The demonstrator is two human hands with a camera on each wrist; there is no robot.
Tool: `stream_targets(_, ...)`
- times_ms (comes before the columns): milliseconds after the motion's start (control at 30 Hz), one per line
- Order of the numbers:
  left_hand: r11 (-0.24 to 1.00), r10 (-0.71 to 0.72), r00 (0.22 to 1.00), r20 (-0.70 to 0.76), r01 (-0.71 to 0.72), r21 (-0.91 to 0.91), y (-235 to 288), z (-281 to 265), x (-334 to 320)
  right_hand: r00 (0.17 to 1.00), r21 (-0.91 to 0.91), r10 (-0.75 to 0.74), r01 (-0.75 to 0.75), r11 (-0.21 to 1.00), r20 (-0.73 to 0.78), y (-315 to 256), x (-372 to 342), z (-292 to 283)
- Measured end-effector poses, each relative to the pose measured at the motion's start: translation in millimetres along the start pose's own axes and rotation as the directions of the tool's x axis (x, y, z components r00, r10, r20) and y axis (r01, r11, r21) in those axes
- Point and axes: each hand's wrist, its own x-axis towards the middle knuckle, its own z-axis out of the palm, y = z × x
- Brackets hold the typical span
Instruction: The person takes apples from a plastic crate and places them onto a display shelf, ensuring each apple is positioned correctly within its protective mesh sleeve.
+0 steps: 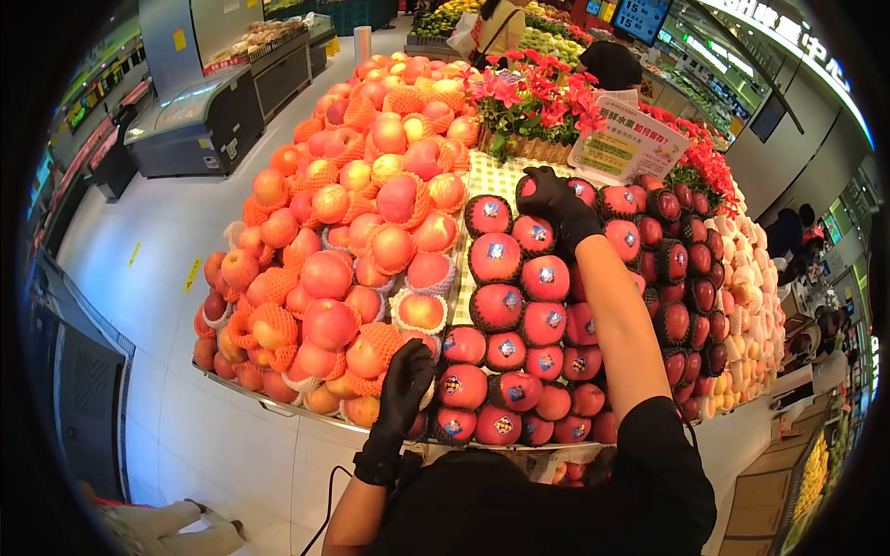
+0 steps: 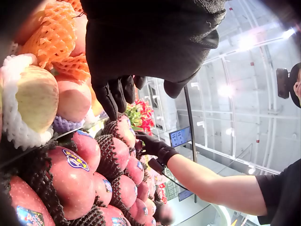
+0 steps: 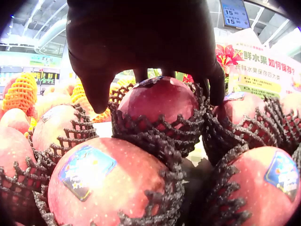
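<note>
My right hand [image 1: 556, 199], in a black glove, reaches to the back of the red apple rows. Its fingers and thumb curl round a red apple [image 3: 157, 103] in a black foam net; the fingertips behind it are partly hidden. Stickered red apples [image 3: 108, 174] in the same netting stand in front of it. My left hand [image 1: 406, 385], also gloved in black, hangs loosely bent over the front edge of the display with nothing in its grasp. Close by are a peach-coloured apple [image 1: 422, 311] in a white net and a stickered red apple [image 2: 73, 179].
Left of the red rows rises a heap of apples [image 1: 329, 275] in orange, white and purple nets. Red flowers [image 1: 538, 102] and a printed sign [image 1: 630, 139] stand behind. Darker apples [image 1: 675, 320] and pale fruit [image 1: 746, 315] lie to the right.
</note>
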Motion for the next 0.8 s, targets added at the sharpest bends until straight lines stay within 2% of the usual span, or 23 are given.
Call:
stream_targets(233, 1.0, -0.001, 1.0, -0.007, 0.001, 0.014, 7.4, 4.7, -2.5, 0.98, -0.03, -0.024, 0.018, 0.999, -0.2, 2.6, -5.0, 15.4)
stream_targets(367, 1.0, 0.01, 1.0, 0.008, -0.01, -0.001, 5.9, 6.6, -6.0, 0.978, 0.042, -0.03, 0.039, 0.998, -0.206, 4.1, -16.2, 9.2)
stream_targets(467, 1.0, -0.003, 1.0, 0.017, 0.002, 0.023, 8.9, 8.3, -7.7, 0.957, 0.025, -0.014, 0.022, 0.999, -0.288, 14.3, -20.3, 12.6)
stream_targets(567, 1.0, 0.021, 1.0, 0.021, -0.021, -0.009, 7.8, 6.3, -4.3, 0.918, 0.207, 0.109, -0.03, 0.978, -0.382, 19.9, -43.4, 6.2)
stream_targets(600, 0.998, -0.027, 1.0, 0.015, 0.028, -0.05, 5.9, 3.5, -1.8, 0.871, 0.322, 0.121, 0.045, 0.946, -0.477, 22.1, -57.3, 4.6)
stream_targets(700, 0.995, -0.044, 0.998, 0.044, 0.048, -0.09, 10.9, 1.5, 3.0, 0.764, 0.518, 0.245, 0.133, 0.845, -0.596, 36.6, -94.5, 16.9)
stream_targets(733, 0.998, -0.031, 0.999, 0.031, 0.033, -0.057, 10.5, -0.6, 1.7, 0.759, 0.509, 0.169, 0.237, 0.827, -0.629, 40.5, -111.3, 15.0)
stream_targets(800, 1.0, 0.009, 1.0, 0.003, -0.009, 0.008, 8.3, -4.8, 5.1, 0.791, 0.565, 0.269, 0.116, 0.817, -0.55, 43.0, -147.0, 14.7)
